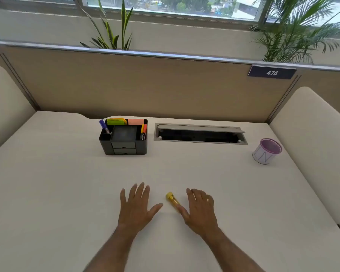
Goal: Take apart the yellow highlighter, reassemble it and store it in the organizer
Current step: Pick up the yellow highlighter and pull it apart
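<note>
Organizer holds markers, sticky notes; cup apart.

We face a beige partition behind the white counter, with windows, daylight, and leafy plants above it.

Office workstation. Pale table enclosed by beige partition panel bearing number plate "474"; recessed cable hatch in tabletop; black desk organizer holding markers and what look like sticky notes; window and potted plants behind.
</note>
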